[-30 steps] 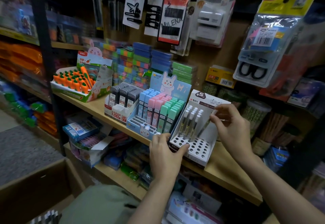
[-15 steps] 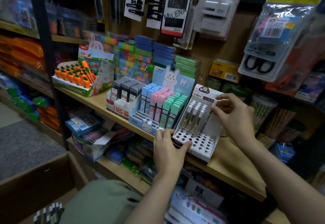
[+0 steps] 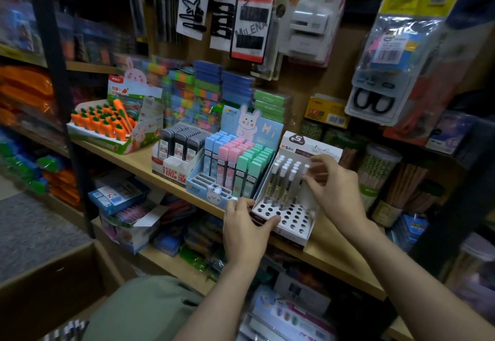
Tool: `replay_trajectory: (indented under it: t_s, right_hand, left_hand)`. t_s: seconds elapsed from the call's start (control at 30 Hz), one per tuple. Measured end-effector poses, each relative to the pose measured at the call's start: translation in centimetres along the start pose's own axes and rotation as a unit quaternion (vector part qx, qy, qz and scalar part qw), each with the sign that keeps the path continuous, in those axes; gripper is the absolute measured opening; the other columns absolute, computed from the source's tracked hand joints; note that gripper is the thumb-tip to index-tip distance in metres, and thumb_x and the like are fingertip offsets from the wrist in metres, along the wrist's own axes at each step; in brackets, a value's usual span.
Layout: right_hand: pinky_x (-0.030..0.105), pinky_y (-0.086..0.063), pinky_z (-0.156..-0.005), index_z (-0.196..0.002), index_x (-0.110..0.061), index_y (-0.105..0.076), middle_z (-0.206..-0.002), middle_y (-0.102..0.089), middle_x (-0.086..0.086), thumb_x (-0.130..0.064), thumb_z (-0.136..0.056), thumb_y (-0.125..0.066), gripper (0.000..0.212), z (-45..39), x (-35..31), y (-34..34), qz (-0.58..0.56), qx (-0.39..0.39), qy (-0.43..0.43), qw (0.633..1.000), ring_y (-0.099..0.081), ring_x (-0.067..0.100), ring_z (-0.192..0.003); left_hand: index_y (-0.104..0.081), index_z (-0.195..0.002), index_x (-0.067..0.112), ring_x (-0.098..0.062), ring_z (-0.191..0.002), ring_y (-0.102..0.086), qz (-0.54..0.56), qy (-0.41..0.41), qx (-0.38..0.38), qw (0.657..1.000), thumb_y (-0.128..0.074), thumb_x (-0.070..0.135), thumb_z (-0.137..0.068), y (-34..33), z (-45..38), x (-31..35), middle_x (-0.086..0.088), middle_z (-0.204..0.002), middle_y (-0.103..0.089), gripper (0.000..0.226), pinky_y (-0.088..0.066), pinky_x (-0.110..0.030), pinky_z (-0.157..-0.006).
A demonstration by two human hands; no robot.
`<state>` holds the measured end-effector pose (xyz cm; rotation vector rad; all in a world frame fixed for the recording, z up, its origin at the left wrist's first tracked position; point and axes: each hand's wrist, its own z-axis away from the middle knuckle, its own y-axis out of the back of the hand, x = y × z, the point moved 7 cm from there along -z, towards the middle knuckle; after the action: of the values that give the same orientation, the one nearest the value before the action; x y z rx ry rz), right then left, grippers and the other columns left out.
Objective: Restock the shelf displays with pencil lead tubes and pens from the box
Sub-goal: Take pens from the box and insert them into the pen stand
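A white pen display [image 3: 294, 220] with rows of round holes stands on the wooden shelf [image 3: 329, 255]. Several white-capped pens [image 3: 281, 180] stand upright in its back rows. My left hand [image 3: 246, 229] grips the display's front left corner. At the right end of the pen rows, my right hand [image 3: 334, 188] pinches a white-capped pen [image 3: 305, 172]. To the left stands a blue rabbit display of pastel lead tubes [image 3: 235, 164]; beyond it is a box of black lead tubes [image 3: 182, 142]. A cardboard box [image 3: 53, 281] sits on the floor at lower left.
A carrot-pen display [image 3: 107, 124] sits at the shelf's left. Jars of pencils [image 3: 375, 174] stand right of the pen display. Packaged scissors [image 3: 375, 99] and hair clips [image 3: 192, 8] hang above. A black shelf post [image 3: 67, 105] rises at left. Stacked goods fill the lower shelf.
My right hand has moved slightly lower along the pen rows with its pen. The left hand keeps its grip on the display corner. The camera has shifted a little.
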<state>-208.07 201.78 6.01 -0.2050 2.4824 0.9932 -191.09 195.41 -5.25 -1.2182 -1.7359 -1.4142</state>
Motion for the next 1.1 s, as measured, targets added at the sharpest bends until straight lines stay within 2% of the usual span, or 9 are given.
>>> replay_trajectory:
  t_s: [0.1, 0.27, 0.37, 0.5, 0.6, 0.7, 0.83, 0.93, 1.1]
  right_hand:
    - [0.001, -0.047, -0.069, -0.114, -0.022, -0.063, -0.096, -0.067, -0.012, -0.014, -0.087, -0.072, 0.030, 1.3, -0.9, 1.9, -0.064, 0.021, 0.004, 0.998, -0.063, -0.003, -0.083]
    - [0.032, -0.060, -0.072, -0.093, -0.027, -0.068, -0.082, -0.071, -0.010, -0.013, -0.086, -0.071, 0.015, 2.8, -4.4, 1.1, -0.165, -0.056, -0.041, 0.984, -0.070, 0.008, -0.076]
    - [0.040, -0.061, -0.068, -0.084, -0.024, -0.069, -0.075, -0.072, 0.000, -0.008, -0.086, -0.070, 0.017, 3.1, -9.7, -2.7, -0.247, -0.128, -0.042, 0.960, -0.070, 0.020, -0.070]
    - [0.038, -0.059, -0.074, -0.083, -0.024, -0.070, -0.080, -0.074, 0.000, -0.016, -0.085, -0.071, 0.008, 4.7, -18.0, -11.3, -0.206, -0.283, 0.030, 0.936, -0.070, 0.015, -0.072]
    - [0.029, -0.058, -0.070, -0.083, -0.022, -0.072, -0.072, -0.072, -0.006, -0.024, -0.085, -0.070, 0.004, 8.7, -22.5, -18.9, -0.123, -0.443, 0.078, 0.885, -0.063, 0.003, -0.061]
    - [0.032, -0.058, -0.077, -0.078, -0.019, -0.072, -0.073, -0.071, -0.002, -0.023, -0.086, -0.067, 0.010, 13.6, -24.1, -26.5, -0.064, -0.531, 0.079, 0.841, -0.064, 0.010, -0.068]
    - [0.039, -0.055, -0.090, -0.086, -0.010, -0.073, -0.100, -0.073, 0.014, -0.018, -0.088, -0.061, 0.015, 20.6, -21.2, -36.2, -0.039, -0.568, -0.038, 0.821, -0.068, 0.030, -0.097]
    - [0.034, -0.055, -0.087, -0.082, -0.013, -0.068, -0.099, -0.072, 0.013, -0.018, -0.087, -0.062, 0.009, 26.4, -18.2, -41.7, -0.033, -0.595, -0.125, 0.794, -0.067, 0.030, -0.100]
    - [0.030, -0.050, -0.093, -0.116, -0.006, -0.063, -0.115, -0.065, 0.009, -0.027, -0.092, -0.060, 0.031, 32.2, -15.2, -48.6, 0.044, -0.634, -0.134, 0.761, -0.061, 0.027, -0.111]
  left_hand:
    - [-0.055, -0.116, 0.024, -0.015, -0.108, -0.053, -0.011, 0.003, -0.018, 1.000, -0.078, 0.050, -0.073, 0.8, -0.3, 0.9, 0.006, -0.114, -0.051, 0.055, -0.047, -0.026, -0.083]
    - [-0.065, -0.093, 0.025, -0.011, -0.090, -0.062, 0.007, 0.017, -0.108, 0.994, -0.081, 0.035, -0.076, 5.3, -3.3, 2.3, 0.011, -0.090, -0.065, 0.025, -0.050, -0.025, -0.076]
    - [-0.068, -0.076, 0.026, -0.013, -0.085, -0.067, 0.014, 0.024, -0.101, 0.994, -0.080, 0.020, -0.077, 10.6, -4.6, -0.2, 0.007, -0.082, -0.071, 0.013, -0.056, -0.034, -0.085]
    - [-0.066, -0.069, 0.028, -0.018, -0.077, -0.066, 0.011, 0.089, -0.063, 0.994, -0.077, 0.013, -0.080, 17.1, -3.0, -8.7, 0.001, -0.076, -0.071, 0.022, -0.056, -0.038, -0.079]
    - [-0.065, -0.072, 0.026, -0.016, -0.072, -0.062, 0.025, 0.171, -0.046, 0.984, -0.072, 0.008, -0.084, 20.5, 0.1, -16.9, 0.002, -0.073, -0.066, 0.022, -0.050, -0.031, -0.065]
    - [-0.065, -0.072, 0.019, -0.012, -0.067, -0.056, 0.057, 0.275, 0.019, 0.960, -0.067, 0.001, -0.086, 23.1, 4.0, -25.4, -0.001, -0.071, -0.063, 0.023, -0.044, -0.027, -0.070]
    - [-0.056, -0.063, 0.015, -0.019, -0.078, -0.053, 0.077, 0.420, 0.121, 0.896, -0.063, -0.003, -0.086, 24.2, 9.7, -36.0, -0.005, -0.070, -0.057, 0.030, -0.039, -0.025, -0.067]
    - [-0.052, -0.065, 0.016, -0.026, -0.085, -0.056, 0.078, 0.499, 0.128, 0.853, -0.067, 0.004, -0.085, 23.4, 12.7, -41.9, -0.012, -0.076, -0.057, 0.028, -0.043, -0.029, -0.078]
    - [-0.052, -0.080, 0.012, -0.029, -0.092, -0.058, 0.018, 0.547, 0.106, 0.830, -0.072, 0.007, -0.081, 22.2, 14.2, -49.1, -0.007, -0.080, -0.059, 0.021, -0.048, -0.031, -0.088]
